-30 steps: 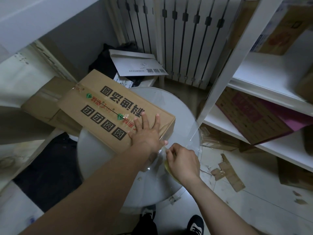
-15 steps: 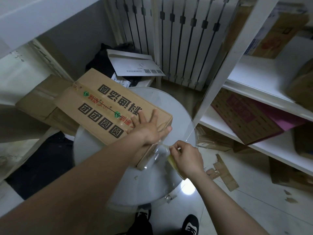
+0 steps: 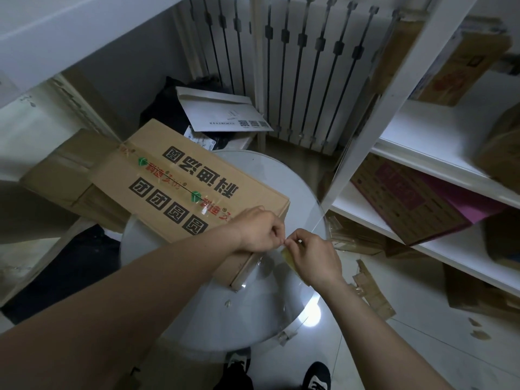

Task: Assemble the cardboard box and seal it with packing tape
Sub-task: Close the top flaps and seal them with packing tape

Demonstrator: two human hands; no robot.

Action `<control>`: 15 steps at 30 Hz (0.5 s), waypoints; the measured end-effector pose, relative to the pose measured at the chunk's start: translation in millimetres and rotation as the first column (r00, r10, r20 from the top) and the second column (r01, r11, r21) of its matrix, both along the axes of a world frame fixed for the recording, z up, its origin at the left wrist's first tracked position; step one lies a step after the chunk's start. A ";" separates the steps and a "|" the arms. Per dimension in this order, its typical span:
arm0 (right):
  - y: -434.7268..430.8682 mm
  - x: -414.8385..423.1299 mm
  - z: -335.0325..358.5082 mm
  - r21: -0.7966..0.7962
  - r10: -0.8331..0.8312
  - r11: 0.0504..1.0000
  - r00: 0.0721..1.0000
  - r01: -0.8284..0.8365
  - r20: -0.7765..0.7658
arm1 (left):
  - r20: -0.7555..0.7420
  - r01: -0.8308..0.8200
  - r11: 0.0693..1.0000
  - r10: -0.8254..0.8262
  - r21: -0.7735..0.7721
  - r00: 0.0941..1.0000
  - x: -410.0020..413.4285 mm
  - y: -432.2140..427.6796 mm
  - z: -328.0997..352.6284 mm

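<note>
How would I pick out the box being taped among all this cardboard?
Find the round white table in the middle. The cardboard box lies on it, where the left hand and right hand meet. Unlike the plain boxes left of it, it bears large black characters and clear tape along its seam.

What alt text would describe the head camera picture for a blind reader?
Two hands meet at the near end of a cardboard box on a round white table: the left hand pinches clear packing tape, the right hand grips the tape roll. White shelves stand at right.
</note>
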State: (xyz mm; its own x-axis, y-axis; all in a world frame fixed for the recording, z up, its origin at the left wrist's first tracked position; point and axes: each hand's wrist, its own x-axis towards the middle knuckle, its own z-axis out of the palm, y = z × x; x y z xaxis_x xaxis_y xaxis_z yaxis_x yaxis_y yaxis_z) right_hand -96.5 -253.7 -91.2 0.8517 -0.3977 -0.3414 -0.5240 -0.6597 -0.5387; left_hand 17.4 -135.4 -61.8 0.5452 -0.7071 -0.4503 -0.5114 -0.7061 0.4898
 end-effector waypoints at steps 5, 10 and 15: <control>4.8 10.8 9.4 -0.058 0.053 0.997 0.998 -0.051 0.026 | -0.124 -0.182 0.980 0.191 0.083 0.974 7.0 -1.9 4.1; 13.7 9.0 13.7 -0.174 0.090 0.982 0.994 -0.079 0.056 | 0.049 -0.169 0.967 0.162 0.192 0.986 0.5 -12.9 4.1; 16.5 8.4 15.8 -0.172 0.050 0.984 0.996 -0.036 0.079 | 0.058 -0.266 0.954 0.260 0.138 0.964 -5.3 -13.8 -2.5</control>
State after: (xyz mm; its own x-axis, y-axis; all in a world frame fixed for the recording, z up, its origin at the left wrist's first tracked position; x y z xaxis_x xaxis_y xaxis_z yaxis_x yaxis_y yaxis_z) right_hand -88.2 -237.1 -75.4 0.8916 -0.4064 -0.1995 -0.4516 -0.7665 -0.4566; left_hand 12.1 -149.2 -64.3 0.7223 -0.4659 -0.5111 -0.3149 -0.8795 0.3567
